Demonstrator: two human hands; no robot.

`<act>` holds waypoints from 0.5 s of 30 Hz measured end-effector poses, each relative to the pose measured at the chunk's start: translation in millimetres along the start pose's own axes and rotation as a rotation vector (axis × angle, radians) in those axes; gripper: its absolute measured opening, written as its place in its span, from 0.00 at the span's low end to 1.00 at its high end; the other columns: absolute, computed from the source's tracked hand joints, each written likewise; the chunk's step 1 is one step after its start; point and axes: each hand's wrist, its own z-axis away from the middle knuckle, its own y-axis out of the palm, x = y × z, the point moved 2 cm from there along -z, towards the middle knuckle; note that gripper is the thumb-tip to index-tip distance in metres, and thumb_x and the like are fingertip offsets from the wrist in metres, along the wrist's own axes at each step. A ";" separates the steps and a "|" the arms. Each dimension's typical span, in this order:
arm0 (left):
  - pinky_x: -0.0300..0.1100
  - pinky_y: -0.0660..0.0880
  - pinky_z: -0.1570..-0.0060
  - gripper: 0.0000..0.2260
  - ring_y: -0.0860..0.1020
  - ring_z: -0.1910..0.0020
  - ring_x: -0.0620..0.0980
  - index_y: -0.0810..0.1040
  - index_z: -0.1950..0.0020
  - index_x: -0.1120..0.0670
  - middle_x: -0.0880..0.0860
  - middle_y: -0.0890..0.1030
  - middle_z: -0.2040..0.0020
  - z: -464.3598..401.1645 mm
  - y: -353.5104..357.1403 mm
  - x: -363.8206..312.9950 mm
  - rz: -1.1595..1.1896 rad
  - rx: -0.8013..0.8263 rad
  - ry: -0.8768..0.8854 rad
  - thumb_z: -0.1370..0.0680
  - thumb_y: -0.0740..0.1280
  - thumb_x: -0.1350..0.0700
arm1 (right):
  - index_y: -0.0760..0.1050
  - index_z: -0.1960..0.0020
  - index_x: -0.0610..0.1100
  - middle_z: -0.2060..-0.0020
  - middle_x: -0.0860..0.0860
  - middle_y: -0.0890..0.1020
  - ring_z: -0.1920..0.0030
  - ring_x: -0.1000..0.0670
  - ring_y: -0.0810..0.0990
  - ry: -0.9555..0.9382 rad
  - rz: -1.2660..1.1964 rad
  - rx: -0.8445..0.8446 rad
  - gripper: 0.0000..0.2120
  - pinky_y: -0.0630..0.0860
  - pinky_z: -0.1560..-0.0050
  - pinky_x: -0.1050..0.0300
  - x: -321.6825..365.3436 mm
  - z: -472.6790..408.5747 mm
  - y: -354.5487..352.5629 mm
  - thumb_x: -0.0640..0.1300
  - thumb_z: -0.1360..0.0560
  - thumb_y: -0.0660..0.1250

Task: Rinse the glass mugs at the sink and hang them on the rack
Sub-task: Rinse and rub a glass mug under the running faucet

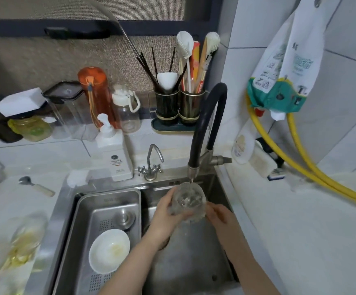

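Just below the middle of the frame, a glass mug (188, 201) is held upright over the sink (191, 262), directly under the spout of the black faucet (202, 128), and a thin stream of water (191, 184) falls into its open top. The left hand (166, 213) comes in from the lower middle and grips the mug from the left, its fingers (178, 215) curled round the glass wall. The right hand (218, 215) reaches in from the lower right and touches the mug's right side; its fingers are bent against the glass, but blur hides how firmly they clamp it. To the left of the hands, a steel drain tray (130, 201) sits in the sink with a white bowl (109, 251) lying in it. Behind the sink, on the tabletop (34, 158), stand a white pump bottle (114, 154) and a small second tap (151, 165). Farther back, in the upper middle, a dark utensil holder (179, 109) carries chopsticks and brushes. An orange bottle (95, 94) stands to its left. A spoon (35, 186) lies at the left edge of the tabletop, and a yellow hose (300, 162) runs along the right wall.
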 end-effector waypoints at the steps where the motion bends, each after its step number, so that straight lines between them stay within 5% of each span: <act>1: 0.29 0.75 0.56 0.25 0.80 0.52 0.37 0.75 0.44 0.45 0.39 0.83 0.51 -3.6 2.9 -2.0 0.005 0.007 0.001 0.33 0.75 0.68 | 0.77 0.44 0.48 0.52 0.54 0.81 0.51 0.55 0.79 -0.003 0.008 -0.031 0.08 0.72 0.51 0.67 0.8 -3.0 -0.9 0.47 0.21 0.63; 3: 0.31 0.76 0.54 0.24 0.80 0.51 0.37 0.76 0.44 0.43 0.39 0.83 0.50 -4.9 12.0 -6.3 -0.035 0.053 0.014 0.35 0.77 0.60 | 0.78 0.44 0.48 0.50 0.51 0.82 0.48 0.50 0.80 0.030 0.005 -0.100 0.08 0.75 0.46 0.58 -6.3 -3.2 -6.7 0.48 0.21 0.63; 5: 0.28 0.74 0.53 0.25 0.79 0.50 0.34 0.75 0.44 0.43 0.37 0.82 0.50 0.3 13.4 -8.4 -0.050 0.083 0.016 0.39 0.76 0.55 | 0.78 0.47 0.50 0.53 0.52 0.82 0.50 0.53 0.80 0.055 -0.048 -0.103 0.06 0.74 0.49 0.61 -12.3 5.1 -9.0 0.48 0.21 0.63; 9: 0.25 0.73 0.58 0.27 0.78 0.54 0.30 0.74 0.41 0.47 0.42 0.83 0.52 2.0 -1.8 3.7 0.031 0.021 -0.031 0.33 0.75 0.69 | 0.78 0.48 0.50 0.56 0.56 0.81 0.54 0.58 0.78 0.009 -0.013 0.023 0.05 0.70 0.57 0.70 -6.6 3.5 6.0 0.46 0.21 0.63; 12: 0.27 0.74 0.59 0.25 0.79 0.57 0.30 0.74 0.48 0.41 0.35 0.83 0.57 -9.0 2.2 2.4 0.028 0.004 -0.013 0.31 0.73 0.69 | 0.77 0.51 0.48 0.59 0.55 0.80 0.57 0.58 0.78 0.017 -0.011 -0.055 0.04 0.70 0.61 0.72 1.5 -8.2 5.2 0.46 0.21 0.63; 15: 0.30 0.75 0.53 0.25 0.80 0.52 0.34 0.76 0.46 0.41 0.38 0.83 0.51 -8.8 12.8 1.3 -0.037 0.058 0.013 0.33 0.75 0.66 | 0.76 0.52 0.49 0.58 0.55 0.80 0.57 0.57 0.78 0.008 -0.041 -0.138 0.04 0.70 0.59 0.71 -6.4 0.4 -2.4 0.46 0.21 0.63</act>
